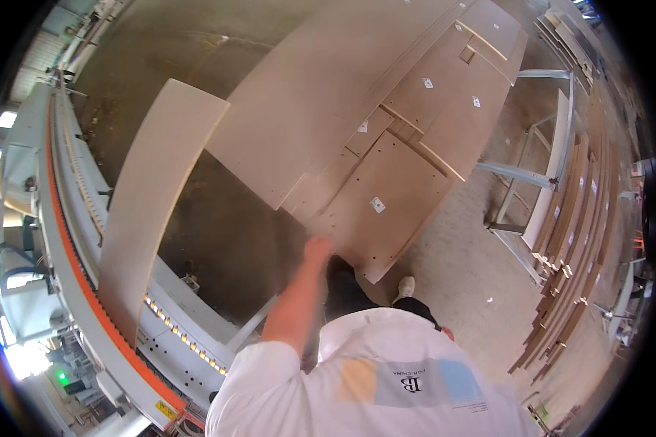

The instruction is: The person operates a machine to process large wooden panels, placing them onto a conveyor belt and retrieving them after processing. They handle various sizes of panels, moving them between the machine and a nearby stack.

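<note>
My left arm reaches forward, and my left hand (318, 249) is at the near left corner of the stacked brown panels. It is blurred, so its fingers cannot be made out, nor whether it touches the board. Right beside it lies a rectangular panel (393, 197) with small dark holes near its corners and a white label (377, 205). Under and beyond it are a large plain board (321, 95) and more labelled panels (452, 95). Of my right arm only a small patch of skin shows past the white shirt; the fingers are hidden.
On my left runs a long machine (73, 240) with an orange strip and a row of rollers. A long pale board (157, 175) leans on it. To the right stand a grey metal frame (521, 175) and stacked narrow brown strips (576, 240).
</note>
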Motion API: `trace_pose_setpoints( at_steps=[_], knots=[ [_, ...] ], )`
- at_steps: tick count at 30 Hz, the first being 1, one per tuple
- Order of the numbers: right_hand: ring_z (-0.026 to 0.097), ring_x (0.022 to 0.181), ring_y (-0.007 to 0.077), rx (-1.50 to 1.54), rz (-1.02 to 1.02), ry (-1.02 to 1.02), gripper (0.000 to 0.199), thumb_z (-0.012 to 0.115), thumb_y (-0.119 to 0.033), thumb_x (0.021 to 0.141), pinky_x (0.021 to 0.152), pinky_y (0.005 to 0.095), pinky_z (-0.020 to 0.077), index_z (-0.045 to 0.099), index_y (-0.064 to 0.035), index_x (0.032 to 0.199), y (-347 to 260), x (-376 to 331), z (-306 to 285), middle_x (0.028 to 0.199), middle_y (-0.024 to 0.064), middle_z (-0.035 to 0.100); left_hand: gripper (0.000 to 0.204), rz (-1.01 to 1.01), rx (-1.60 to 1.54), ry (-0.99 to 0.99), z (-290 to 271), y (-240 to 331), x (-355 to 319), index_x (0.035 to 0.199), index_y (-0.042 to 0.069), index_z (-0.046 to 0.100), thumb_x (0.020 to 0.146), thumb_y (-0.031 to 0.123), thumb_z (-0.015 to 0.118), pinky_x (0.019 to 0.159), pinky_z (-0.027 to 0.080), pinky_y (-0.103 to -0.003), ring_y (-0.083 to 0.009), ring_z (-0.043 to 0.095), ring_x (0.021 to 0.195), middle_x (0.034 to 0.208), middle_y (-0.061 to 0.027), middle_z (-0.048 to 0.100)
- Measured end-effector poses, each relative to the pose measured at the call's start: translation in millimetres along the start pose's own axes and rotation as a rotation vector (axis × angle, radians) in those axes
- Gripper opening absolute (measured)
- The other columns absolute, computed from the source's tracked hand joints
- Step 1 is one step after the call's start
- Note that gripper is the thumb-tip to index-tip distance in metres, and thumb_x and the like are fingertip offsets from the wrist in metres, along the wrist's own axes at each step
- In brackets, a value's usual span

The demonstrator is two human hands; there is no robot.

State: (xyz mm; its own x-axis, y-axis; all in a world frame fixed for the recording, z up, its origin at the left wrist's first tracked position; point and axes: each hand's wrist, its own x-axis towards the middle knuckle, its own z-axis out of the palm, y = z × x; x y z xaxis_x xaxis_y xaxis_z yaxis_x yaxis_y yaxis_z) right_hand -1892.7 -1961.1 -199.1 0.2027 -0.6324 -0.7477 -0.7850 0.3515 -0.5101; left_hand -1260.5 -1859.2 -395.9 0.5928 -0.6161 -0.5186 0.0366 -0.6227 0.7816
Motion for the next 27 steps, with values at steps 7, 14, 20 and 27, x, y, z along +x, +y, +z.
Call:
trace_pose_setpoints(
  at_steps=[7,14,20,27],
  knots=[
    [0.059,0.081,0.0117,0.017,0.331,0.136,0.037,0.063,-0.038,0.100,0.077,0.0288,0.0491,0.070,-0.0032,0.109,14.7,-85.6,38.2,0.089,0.0013,0.068,0.038,0.088,0.087,0.136,-30.5,14.2,216.0,0.126,0.005,0.059,0.094,0.025,0.059,0.077,0.053,-0.040,-0.0263,0.062,0.088,0.108,-0.0111,0.067],
    [0.061,0.087,0.0137,0.598,0.260,0.187,0.036,0.068,-0.029,0.097,0.078,0.0270,0.0476,0.068,0.0032,0.115,20.9,-167.5,128.9,0.103,0.0067,0.070,0.072,-0.441,-0.610,0.425,-13.8,160.5,250.8,0.145,-0.009,0.036,0.082,0.006,0.069,0.112,0.042,-0.045,-0.0341,0.052,0.132,0.148,-0.0267,0.045],
    [0.066,0.085,0.0145,0.117,0.544,0.060,0.029,0.067,-0.033,0.096,0.079,0.0310,0.0514,0.073,-0.0064,0.107,-33.4,-146.4,167.3,0.093,0.0038,0.072,0.078,-0.320,0.145,0.333,-20.8,115.1,246.6,0.143,-0.002,0.042,0.077,0.021,0.077,0.110,0.043,-0.049,-0.0390,0.047,0.135,0.145,-0.0218,0.047],
    [0.071,0.085,0.0240,-0.227,0.416,0.113,0.032,0.054,-0.034,0.102,0.075,0.0394,0.0539,0.071,-0.0073,0.101,-73.2,-148.4,164.3,0.095,0.0070,0.075,0.083,-0.125,0.896,0.154,-40.3,232.9,223.1,0.143,0.008,0.042,0.075,0.030,0.084,0.102,0.049,-0.049,-0.0353,0.048,0.132,0.142,-0.0148,0.047]
  ],
)
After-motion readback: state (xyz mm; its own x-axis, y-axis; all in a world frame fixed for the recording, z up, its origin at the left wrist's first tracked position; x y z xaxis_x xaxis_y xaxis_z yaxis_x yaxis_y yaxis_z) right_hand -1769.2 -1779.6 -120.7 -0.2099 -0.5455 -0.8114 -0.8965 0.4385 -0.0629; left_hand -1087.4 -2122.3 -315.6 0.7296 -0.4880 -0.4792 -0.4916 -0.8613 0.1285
